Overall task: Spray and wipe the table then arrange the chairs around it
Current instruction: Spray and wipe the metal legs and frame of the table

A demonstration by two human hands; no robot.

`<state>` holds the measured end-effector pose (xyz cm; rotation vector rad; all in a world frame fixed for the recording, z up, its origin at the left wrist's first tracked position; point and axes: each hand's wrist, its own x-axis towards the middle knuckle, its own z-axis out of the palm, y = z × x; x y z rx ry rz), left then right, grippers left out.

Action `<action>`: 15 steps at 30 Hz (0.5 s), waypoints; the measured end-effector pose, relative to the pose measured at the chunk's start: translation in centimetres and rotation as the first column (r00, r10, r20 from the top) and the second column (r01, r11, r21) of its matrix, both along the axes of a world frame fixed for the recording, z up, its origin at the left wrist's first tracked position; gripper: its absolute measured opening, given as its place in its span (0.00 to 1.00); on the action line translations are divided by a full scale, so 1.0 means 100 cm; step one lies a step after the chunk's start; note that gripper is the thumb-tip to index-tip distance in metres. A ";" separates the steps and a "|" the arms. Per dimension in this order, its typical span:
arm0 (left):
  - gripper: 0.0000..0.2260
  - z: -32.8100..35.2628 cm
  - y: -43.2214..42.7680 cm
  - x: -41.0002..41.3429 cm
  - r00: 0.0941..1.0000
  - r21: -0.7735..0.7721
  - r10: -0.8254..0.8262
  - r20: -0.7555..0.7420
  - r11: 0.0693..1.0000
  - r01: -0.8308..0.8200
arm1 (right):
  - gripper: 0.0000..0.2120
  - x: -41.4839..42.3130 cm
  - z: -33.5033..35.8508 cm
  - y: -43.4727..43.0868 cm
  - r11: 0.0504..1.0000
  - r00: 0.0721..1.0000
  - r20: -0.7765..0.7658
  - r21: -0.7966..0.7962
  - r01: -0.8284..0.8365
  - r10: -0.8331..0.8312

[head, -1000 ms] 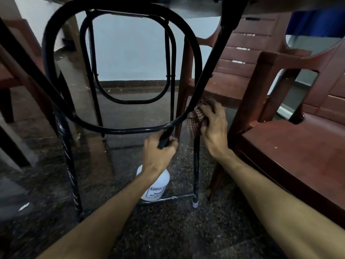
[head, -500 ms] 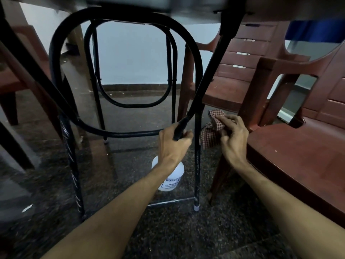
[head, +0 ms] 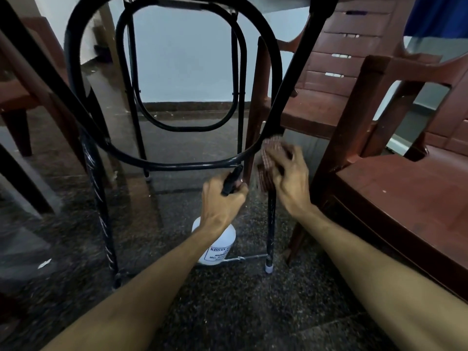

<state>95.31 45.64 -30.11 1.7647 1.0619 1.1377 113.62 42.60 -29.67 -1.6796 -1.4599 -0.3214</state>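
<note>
I look under the table at its black tubular leg frame point(head: 177, 166). My left hand point(head: 222, 198) grips the black nozzle of a white spray bottle point(head: 217, 249), which hangs below the hand just above the floor. My right hand point(head: 288, 178) holds a red checked cloth point(head: 268, 160) wrapped against the upright black table leg point(head: 271, 224). The hand and cloth are blurred. Two brown plastic chairs stand to the right: one close by point(head: 410, 198), one further back point(head: 329, 97).
Another brown chair point(head: 17, 97) stands at the left. A second black leg point(head: 101, 211) rises left of centre, with a thin metal crossbar point(head: 243, 258) low between legs. The floor is dark speckled stone; a pale wall lies behind.
My right hand has brought the cloth back from the chair side onto the upright table leg. My left hand keeps holding the spray bottle in about the same place.
</note>
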 end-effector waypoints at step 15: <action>0.10 -0.041 -0.007 0.004 0.998 -0.066 -0.025 -0.060 0.998 0.021 | 0.30 0.023 -0.021 0.002 0.996 0.995 -0.053 -0.023 -0.082 0.081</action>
